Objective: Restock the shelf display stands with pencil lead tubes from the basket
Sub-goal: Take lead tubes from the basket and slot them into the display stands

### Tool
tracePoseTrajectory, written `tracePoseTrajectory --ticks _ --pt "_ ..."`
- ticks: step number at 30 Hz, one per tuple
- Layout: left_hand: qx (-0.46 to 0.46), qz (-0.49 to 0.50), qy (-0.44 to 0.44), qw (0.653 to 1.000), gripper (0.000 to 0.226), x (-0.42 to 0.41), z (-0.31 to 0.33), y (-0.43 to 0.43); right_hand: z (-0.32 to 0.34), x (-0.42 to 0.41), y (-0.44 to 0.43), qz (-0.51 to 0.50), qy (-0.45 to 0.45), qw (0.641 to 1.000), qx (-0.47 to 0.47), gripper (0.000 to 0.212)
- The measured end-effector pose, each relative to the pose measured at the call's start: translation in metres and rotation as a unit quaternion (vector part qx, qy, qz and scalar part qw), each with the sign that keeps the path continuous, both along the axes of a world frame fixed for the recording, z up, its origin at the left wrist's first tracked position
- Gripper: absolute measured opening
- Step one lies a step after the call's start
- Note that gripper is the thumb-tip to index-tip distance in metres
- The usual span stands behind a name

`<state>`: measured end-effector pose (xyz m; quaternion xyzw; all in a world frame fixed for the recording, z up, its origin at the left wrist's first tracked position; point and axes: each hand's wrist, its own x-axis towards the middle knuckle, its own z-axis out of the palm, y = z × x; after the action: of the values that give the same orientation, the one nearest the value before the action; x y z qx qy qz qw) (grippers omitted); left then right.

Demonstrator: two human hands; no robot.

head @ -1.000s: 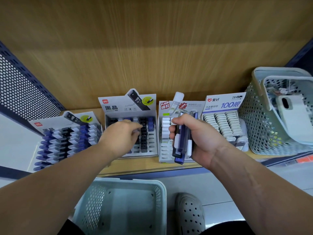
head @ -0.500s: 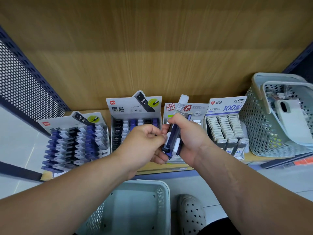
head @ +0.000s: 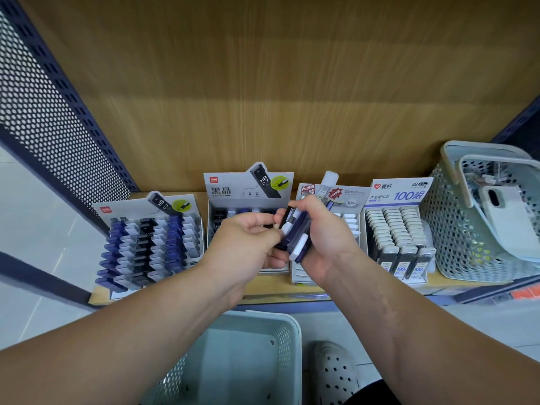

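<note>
My right hand grips a bundle of dark blue and black pencil lead tubes with white caps, held in front of the shelf. My left hand pinches one black tube at the left side of that bundle. Behind my hands stands a display stand marked HB 0.7, partly filled with tubes. A second HB 0.7 stand, further left, is packed with blue, black and white tubes. Below my arms sits a pale green basket; the part of its inside that shows holds nothing.
Two more lead displays stand on the wooden shelf: a white one behind my right hand and a "100" one to its right. A second perforated basket with a phone sits far right. A grey clog rests on the floor.
My left hand drew back from the middle HB 0.7 stand and came to the bundle in my right hand, now pinching one tube. The view shifted slightly right.
</note>
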<state>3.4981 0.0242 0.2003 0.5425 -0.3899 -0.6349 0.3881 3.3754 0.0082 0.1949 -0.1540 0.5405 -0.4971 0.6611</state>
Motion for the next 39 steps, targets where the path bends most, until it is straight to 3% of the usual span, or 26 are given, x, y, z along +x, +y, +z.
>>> tracePoseTrajectory --ticks 9,16,19,22,26,33,39 --pt "0.026 0.003 0.057 0.998 0.025 -0.005 0.004 -0.004 0.005 -0.014 0.001 -0.004 -0.031 1.000 0.000 0.019" --pt "-0.013 0.026 0.048 0.998 0.021 -0.003 0.004 -0.008 0.011 -0.027 -0.003 0.001 0.020 1.000 0.003 0.016" --pt "-0.042 0.002 0.005 0.999 0.014 0.001 0.004 -0.012 0.009 -0.032 -0.003 -0.015 0.061 0.998 0.011 0.011" --pt "-0.054 -0.069 -0.039 0.995 0.025 0.007 0.010 -0.014 0.008 -0.037 -0.001 -0.011 0.047 0.999 0.015 0.009" --pt "-0.132 -0.134 -0.160 0.969 0.031 0.014 0.015 -0.011 0.008 -0.041 0.004 0.010 0.030 0.999 0.026 0.005" --pt "-0.214 -0.032 -0.200 0.956 0.008 0.034 0.011 -0.029 0.006 -0.044 0.007 0.020 0.033 0.998 0.041 0.001" --pt "-0.254 -0.082 -0.413 0.871 0.008 0.053 -0.034 -0.043 0.006 -0.048 0.008 0.021 0.038 0.999 0.032 0.012"
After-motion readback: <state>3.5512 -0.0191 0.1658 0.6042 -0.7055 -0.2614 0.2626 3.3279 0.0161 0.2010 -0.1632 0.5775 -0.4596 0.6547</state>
